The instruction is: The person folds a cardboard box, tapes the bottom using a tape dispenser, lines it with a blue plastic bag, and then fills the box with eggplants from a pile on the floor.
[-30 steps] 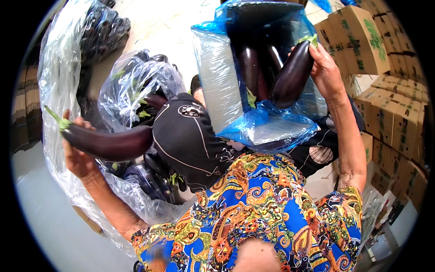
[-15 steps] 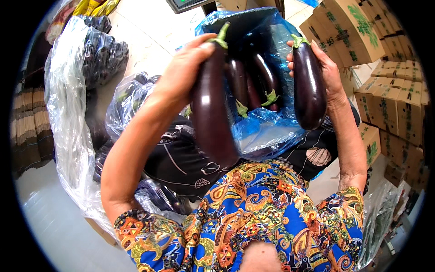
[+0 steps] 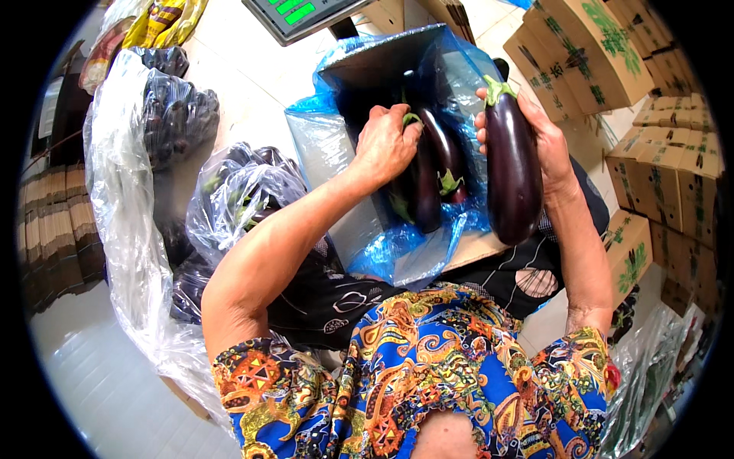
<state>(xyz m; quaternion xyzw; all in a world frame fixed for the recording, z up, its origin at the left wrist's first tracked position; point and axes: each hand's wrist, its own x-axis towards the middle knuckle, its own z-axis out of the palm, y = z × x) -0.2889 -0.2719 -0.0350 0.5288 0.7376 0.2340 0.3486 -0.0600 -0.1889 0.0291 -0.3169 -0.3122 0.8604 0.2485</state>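
Passage over pale floor (image 3: 252,99) between bagged eggplants (image 3: 180,118) and blue-lined box (image 3: 317,145), green-screened device (image 3: 310,19) at far end

Two hands (image 3: 386,147), one blue-lined box (image 3: 313,145), at least three eggplants (image 3: 426,191) inside, one in right hand (image 3: 547,141), one scale (image 3: 315,17).

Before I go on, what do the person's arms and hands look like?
The left hand and right hand are human and gloveless, with no cables. The left sleeve and right sleeve are short, of blue fabric covered in swirling orange, yellow and dark patterns.
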